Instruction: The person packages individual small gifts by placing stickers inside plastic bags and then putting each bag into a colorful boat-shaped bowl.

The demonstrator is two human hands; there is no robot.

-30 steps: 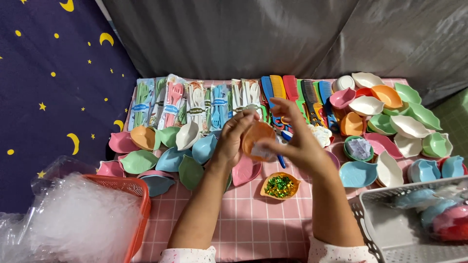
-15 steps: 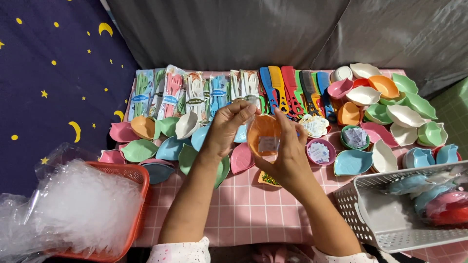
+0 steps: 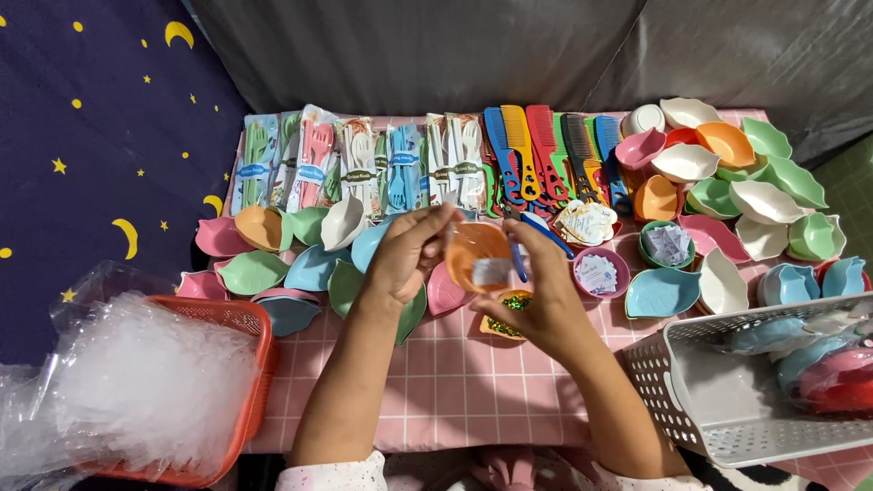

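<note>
One orange dish (image 3: pixel 476 255) with a small white label is being gripped between the left hand (image 3: pixel 406 255) and the right hand (image 3: pixel 538 305). Beyond the hands, six packaged cutlery sets (image 3: pixel 364 164) and a row of combs (image 3: pixel 546 155) are lying. One red basket (image 3: pixel 238 320) is sitting left, one white basket (image 3: pixel 700 400) right.

Coloured combs (image 3: pixel 546 155) and packed cutlery sets (image 3: pixel 359 164) line the pink checked table's (image 3: pixel 455 382) far edge, a red basket (image 3: pixel 232 318) sits at its left edge, a grey basket (image 3: pixel 718 400) at its right.
</note>
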